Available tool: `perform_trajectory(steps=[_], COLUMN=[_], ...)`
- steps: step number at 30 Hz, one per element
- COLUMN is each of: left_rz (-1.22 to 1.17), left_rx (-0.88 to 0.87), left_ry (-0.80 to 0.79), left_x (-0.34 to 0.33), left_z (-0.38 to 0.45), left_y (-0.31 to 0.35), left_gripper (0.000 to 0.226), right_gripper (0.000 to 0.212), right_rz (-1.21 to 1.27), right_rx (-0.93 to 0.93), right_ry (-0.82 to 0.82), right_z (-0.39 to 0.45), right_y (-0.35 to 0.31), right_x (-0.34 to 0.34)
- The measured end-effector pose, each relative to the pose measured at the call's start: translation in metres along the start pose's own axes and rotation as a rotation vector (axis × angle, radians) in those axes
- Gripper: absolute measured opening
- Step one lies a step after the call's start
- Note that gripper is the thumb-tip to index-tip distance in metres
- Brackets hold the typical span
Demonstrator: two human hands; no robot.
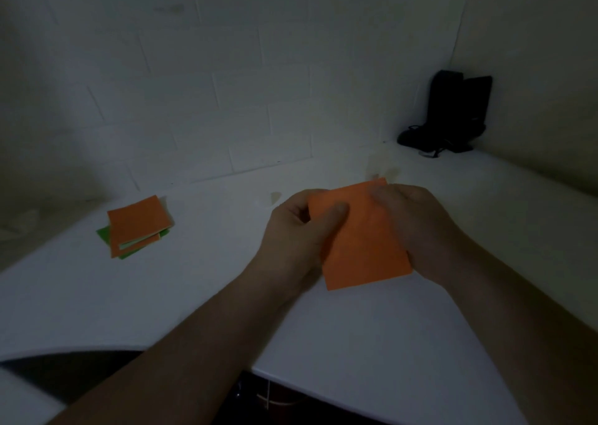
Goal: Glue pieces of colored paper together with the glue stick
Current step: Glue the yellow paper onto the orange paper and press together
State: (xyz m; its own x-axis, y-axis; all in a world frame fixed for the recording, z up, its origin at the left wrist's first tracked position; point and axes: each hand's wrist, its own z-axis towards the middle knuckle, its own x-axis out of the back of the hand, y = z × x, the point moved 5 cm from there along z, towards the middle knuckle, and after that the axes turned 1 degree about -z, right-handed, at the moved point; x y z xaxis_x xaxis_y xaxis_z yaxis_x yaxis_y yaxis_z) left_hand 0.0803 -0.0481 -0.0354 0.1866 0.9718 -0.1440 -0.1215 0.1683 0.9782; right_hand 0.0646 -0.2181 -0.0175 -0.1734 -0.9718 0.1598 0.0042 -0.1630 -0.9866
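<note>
An orange sheet of paper (pixel 362 240) is held over the white table (pixel 194 295) between both hands. My left hand (pixel 294 230) grips its left edge, with the thumb lying on top of the sheet. My right hand (pixel 417 227) holds the right edge, its fingers curled over the upper right corner. Far to the left a small stack of orange and green paper pieces (pixel 137 227) lies flat on the table. No glue stick shows anywhere in the dim view.
A black object with a cord (pixel 453 113) stands in the back right corner against the white brick wall (pixel 226 84). The table's front edge (pixel 291 389) runs just below my forearms, with dark space beneath it.
</note>
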Motion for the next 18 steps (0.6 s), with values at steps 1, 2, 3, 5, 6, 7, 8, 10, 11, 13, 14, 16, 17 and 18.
perform_trajectory(steps=[1, 2, 3, 5, 6, 7, 8, 10, 11, 13, 14, 16, 17, 18], left_rz=[-0.013, -0.031, -0.042, -0.012, 0.025, 0.061, 0.090, 0.130, 0.136, 0.141, 0.141, 0.134, 0.132, 0.142], left_rx=[-0.007, 0.000, 0.006, 0.008, 0.006, -0.002, -0.010, -0.008, -0.009, -0.009, -0.012, -0.014, -0.013, -0.009], left_ry=[-0.014, -0.035, -0.051, -0.058, -0.048, -0.038, -0.031, -0.020, -0.012, 0.005, 0.004, -0.006, -0.002, 0.002], left_x=[-0.0005, -0.0011, -0.0015, -0.0022, -0.0019, -0.0015, -0.0009, 0.0004, 0.0011, 0.0031, 0.0026, 0.0020, 0.0026, 0.0033], left_z=[-0.0013, -0.0026, -0.0025, -0.0028, -0.0020, -0.0014, -0.0012, -0.0008, -0.0007, -0.0003, -0.0008, -0.0007, 0.0005, 0.0009], left_y=[0.0006, 0.0003, -0.0006, 0.0004, 0.0004, 0.0008, 0.0015, 0.0028, 0.0038, 0.0046, 0.0051, 0.0036, 0.0016, 0.0007], left_gripper=[0.014, 0.019, 0.021, 0.020, 0.020, 0.024, 0.031, 0.042, 0.045, 0.053, 0.059, 0.063, 0.060, 0.057], right_gripper=[0.020, 0.011, 0.004, 0.005, 0.007, 0.009, 0.012, 0.017, 0.020, 0.028, 0.032, 0.041, 0.046, 0.050], right_rz=[-0.033, -0.056, -0.062, -0.052, -0.048, -0.047, -0.049, -0.046, -0.042, -0.043, -0.047, -0.056, -0.062, -0.080], right_rx=[0.062, 0.123, 0.166, 0.204, 0.210, 0.209, 0.203, 0.175, 0.157, 0.116, 0.099, 0.079, 0.076, 0.074], right_ry=[-0.023, -0.044, -0.051, -0.047, -0.044, -0.041, -0.039, -0.029, -0.025, -0.021, -0.019, -0.018, -0.018, -0.010], right_z=[-0.0002, -0.0016, -0.0023, -0.0031, -0.0036, -0.0034, -0.0034, -0.0033, -0.0029, -0.0015, -0.0011, -0.0003, -0.0010, -0.0015], right_y=[-0.0027, -0.0056, -0.0067, -0.0072, -0.0075, -0.0070, -0.0069, -0.0056, -0.0040, -0.0014, -0.0012, -0.0004, -0.0005, -0.0003], right_x=[-0.0006, -0.0014, -0.0017, -0.0028, -0.0036, -0.0049, -0.0059, -0.0060, -0.0053, -0.0032, -0.0019, 0.0006, 0.0012, 0.0023])
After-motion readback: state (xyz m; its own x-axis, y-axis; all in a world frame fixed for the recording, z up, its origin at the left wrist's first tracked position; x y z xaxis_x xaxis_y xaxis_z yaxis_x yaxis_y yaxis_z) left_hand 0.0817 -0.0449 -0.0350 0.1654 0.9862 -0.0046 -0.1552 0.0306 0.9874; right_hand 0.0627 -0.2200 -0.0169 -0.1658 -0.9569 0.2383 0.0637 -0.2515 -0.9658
